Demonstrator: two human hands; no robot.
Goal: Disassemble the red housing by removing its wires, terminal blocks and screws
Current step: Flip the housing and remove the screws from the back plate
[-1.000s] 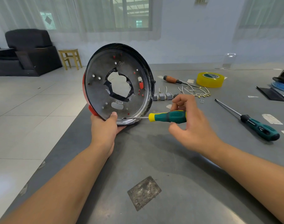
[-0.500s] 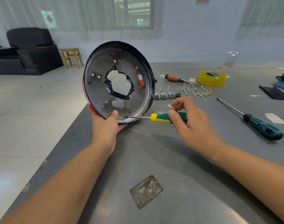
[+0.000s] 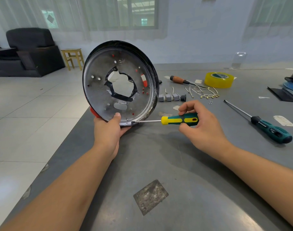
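Note:
The round red housing (image 3: 99,90) stands on edge at the table's left side, its bare metal inside with a central hole facing me. My left hand (image 3: 109,129) grips its bottom rim, thumb on the inner face. My right hand (image 3: 200,125) holds a green and yellow screwdriver (image 3: 179,120) level, its tip touching a spot low on the inner rim beside my thumb. Grey terminal blocks (image 3: 171,97) and loose wires (image 3: 204,93) lie on the table behind the housing, with small screws (image 3: 210,102) near them.
On the grey table (image 3: 159,164) lie a long green screwdriver (image 3: 265,126) at right, a brown-handled tool (image 3: 178,79), a yellow tape roll (image 3: 219,79), black and blue parts (image 3: 290,85) far right, and a metal patch (image 3: 150,196) near me. Left is open floor.
My right hand's fingers have shifted on the screwdriver handle, as in turning it, while the tip stays at the lower rim. The housing has hardly moved.

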